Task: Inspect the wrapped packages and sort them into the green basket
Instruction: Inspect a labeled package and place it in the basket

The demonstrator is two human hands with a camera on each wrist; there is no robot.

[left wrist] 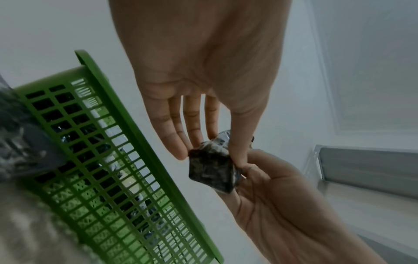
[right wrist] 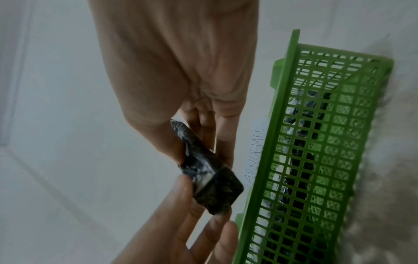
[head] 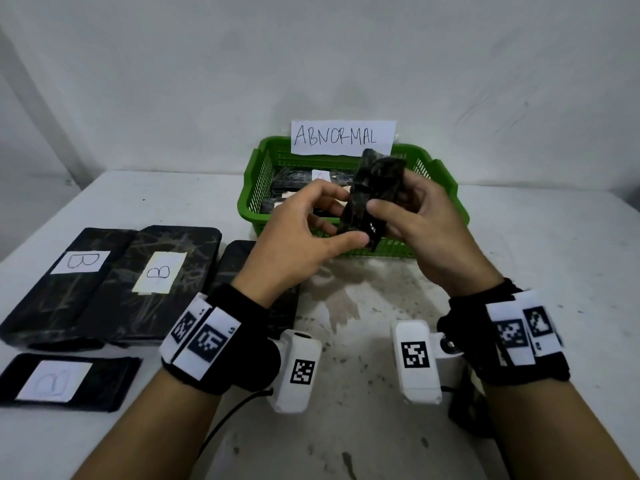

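Observation:
A black wrapped package (head: pixel 372 199) is held upright between both hands, over the near side of the green basket (head: pixel 250 188). My left hand (head: pixel 343 218) pinches its lower end between thumb and fingers. My right hand (head: pixel 391 202) grips its middle, with the thumb across the front. The left wrist view shows the package (left wrist: pixel 210 171) end-on at my left fingertips (left wrist: pixel 181 153), beside the basket's wall (left wrist: pixel 126 100). In the right wrist view the package (right wrist: pixel 210 180) lies between thumb and fingers, next to the basket (right wrist: pixel 271 142). Several black packages (head: pixel 294 181) lie inside the basket.
A paper sign reading ABNORMAL (head: pixel 343 136) stands at the basket's back rim. Black packages labelled B (head: pixel 156 278) lie on the white table's left side, one (head: pixel 69 382) near the front edge. Another black package (head: pixel 239 261) is partly hidden by my left wrist. A wall rises behind.

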